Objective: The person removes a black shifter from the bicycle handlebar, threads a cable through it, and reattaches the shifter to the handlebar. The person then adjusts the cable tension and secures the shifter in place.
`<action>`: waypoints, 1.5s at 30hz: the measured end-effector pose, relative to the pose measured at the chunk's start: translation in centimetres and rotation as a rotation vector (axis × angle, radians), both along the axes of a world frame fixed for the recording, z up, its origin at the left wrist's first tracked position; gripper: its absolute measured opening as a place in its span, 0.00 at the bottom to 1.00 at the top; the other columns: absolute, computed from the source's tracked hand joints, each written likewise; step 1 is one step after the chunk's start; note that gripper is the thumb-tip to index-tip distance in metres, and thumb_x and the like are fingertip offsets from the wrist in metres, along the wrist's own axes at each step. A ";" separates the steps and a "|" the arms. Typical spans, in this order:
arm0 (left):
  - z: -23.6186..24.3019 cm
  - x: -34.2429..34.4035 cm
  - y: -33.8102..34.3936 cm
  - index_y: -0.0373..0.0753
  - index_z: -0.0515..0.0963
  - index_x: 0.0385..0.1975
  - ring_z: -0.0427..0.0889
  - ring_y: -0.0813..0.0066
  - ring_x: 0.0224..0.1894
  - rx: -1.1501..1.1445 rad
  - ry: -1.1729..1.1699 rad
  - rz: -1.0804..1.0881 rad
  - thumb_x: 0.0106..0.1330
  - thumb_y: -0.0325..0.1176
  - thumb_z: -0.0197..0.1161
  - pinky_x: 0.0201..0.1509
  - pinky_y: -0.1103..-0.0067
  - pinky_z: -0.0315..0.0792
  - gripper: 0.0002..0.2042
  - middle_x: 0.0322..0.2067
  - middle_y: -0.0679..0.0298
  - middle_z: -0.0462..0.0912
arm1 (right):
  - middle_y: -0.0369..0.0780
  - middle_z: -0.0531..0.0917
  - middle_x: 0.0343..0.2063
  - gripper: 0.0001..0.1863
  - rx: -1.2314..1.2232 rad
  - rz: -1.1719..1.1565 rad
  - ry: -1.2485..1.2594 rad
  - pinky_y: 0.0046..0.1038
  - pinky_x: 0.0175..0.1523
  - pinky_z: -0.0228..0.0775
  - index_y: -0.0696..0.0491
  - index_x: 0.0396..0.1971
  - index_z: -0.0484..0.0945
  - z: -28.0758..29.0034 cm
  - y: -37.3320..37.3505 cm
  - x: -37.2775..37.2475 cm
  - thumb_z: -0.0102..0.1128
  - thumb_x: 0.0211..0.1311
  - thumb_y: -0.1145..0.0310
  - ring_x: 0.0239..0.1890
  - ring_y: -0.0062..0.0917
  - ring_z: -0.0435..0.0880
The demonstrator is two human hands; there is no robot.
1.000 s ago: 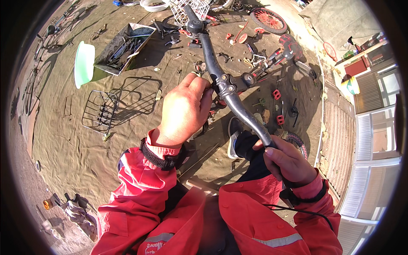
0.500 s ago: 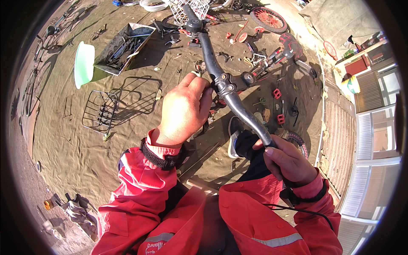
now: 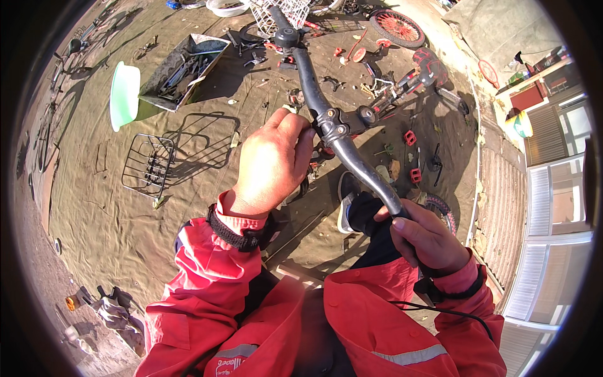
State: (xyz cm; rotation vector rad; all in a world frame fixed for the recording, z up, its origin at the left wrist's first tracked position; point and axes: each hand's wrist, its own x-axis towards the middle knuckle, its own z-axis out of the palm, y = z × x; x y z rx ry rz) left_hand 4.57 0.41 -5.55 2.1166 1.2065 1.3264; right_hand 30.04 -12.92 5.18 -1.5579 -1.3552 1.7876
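Observation:
A black bicycle handlebar (image 3: 362, 171) runs from the top of the view down to the right, with a bolted stem clamp (image 3: 334, 125) near the middle. My left hand (image 3: 274, 161) is closed just left of that clamp, thumb and fingertips curled together; what they pinch is hidden. My right hand (image 3: 425, 237) is wrapped round the lower right end of the bar, thumb on top. Both wrists carry dark straps over red sleeves. Below the bar, my shoe (image 3: 345, 204) shows on the brown ground sheet (image 3: 100, 201).
A green basin (image 3: 125, 96), a toolbox (image 3: 184, 70) and a wire rack (image 3: 149, 165) lie on the left. A red-rimmed wheel (image 3: 396, 28), red pedals (image 3: 414, 175) and scattered parts lie behind the bar. A ridged step (image 3: 502, 226) and a glazed door (image 3: 559, 195) are on the right.

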 end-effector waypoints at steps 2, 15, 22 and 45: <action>0.0 0.0 0.0 0.37 0.79 0.36 0.84 0.48 0.30 0.008 0.000 -0.002 0.67 0.30 0.66 0.33 0.60 0.77 0.05 0.33 0.55 0.81 | 0.31 0.71 0.19 0.17 -0.002 0.000 -0.002 0.17 0.24 0.59 0.59 0.59 0.71 0.0 0.0 0.0 0.46 0.84 0.62 0.16 0.12 0.68; -0.1 0.0 -0.1 0.37 0.78 0.37 0.84 0.47 0.31 -0.008 0.009 0.001 0.66 0.29 0.66 0.34 0.61 0.77 0.06 0.33 0.53 0.81 | 0.31 0.71 0.19 0.18 0.005 0.002 0.020 0.17 0.23 0.59 0.59 0.60 0.71 0.0 0.0 0.0 0.46 0.84 0.62 0.16 0.12 0.67; 0.2 0.0 -0.2 0.37 0.78 0.37 0.84 0.48 0.31 -0.014 0.021 0.006 0.66 0.29 0.66 0.34 0.61 0.78 0.06 0.33 0.54 0.81 | 0.31 0.71 0.19 0.18 0.002 0.000 0.009 0.17 0.24 0.59 0.59 0.60 0.71 0.0 0.0 0.0 0.46 0.84 0.62 0.16 0.12 0.67; 0.0 -0.1 0.0 0.35 0.78 0.37 0.84 0.47 0.32 -0.032 0.001 -0.009 0.67 0.30 0.66 0.35 0.61 0.78 0.06 0.34 0.54 0.81 | 0.31 0.71 0.18 0.18 -0.004 -0.006 0.016 0.17 0.23 0.59 0.59 0.60 0.71 -0.1 0.0 0.1 0.46 0.84 0.62 0.15 0.13 0.67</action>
